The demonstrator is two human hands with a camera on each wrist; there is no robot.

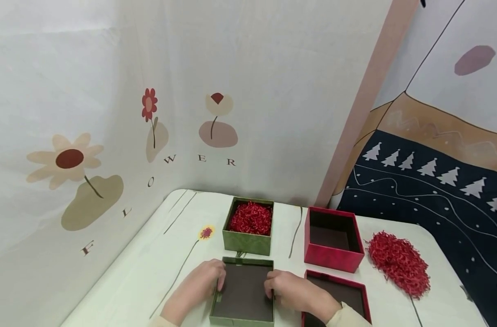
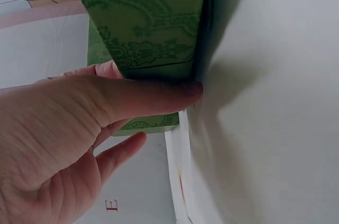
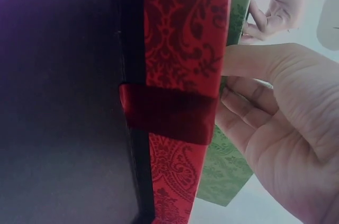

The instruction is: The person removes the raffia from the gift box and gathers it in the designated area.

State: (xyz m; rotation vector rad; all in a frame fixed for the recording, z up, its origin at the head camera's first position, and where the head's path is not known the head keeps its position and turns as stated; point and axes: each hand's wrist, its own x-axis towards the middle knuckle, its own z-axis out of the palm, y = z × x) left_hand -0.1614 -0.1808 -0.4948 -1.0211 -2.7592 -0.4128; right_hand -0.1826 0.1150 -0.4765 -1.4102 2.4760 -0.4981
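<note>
A shallow green box lid (image 1: 248, 293), dark inside and patterned outside, lies with its hollow side up at the near middle of the table. At its left wall is my left hand (image 1: 205, 279), gripping the edge with thumb and fingers. Across from it, my right hand (image 1: 291, 290) pinches the right wall. The left wrist view shows the patterned green side (image 2: 148, 23) above my left thumb. In the right wrist view, a red lid (image 3: 183, 44) with a dark red ribbon tab (image 3: 169, 113) partly hides the green lid and some fingertips.
Behind the green lid stands a green box (image 1: 246, 243) filled with red shredded paper (image 1: 251, 219). An open red box (image 1: 334, 256) is right of it, with the red lid (image 1: 348, 295) in front, under my right forearm. Loose red shreds (image 1: 397, 263) lie far right.
</note>
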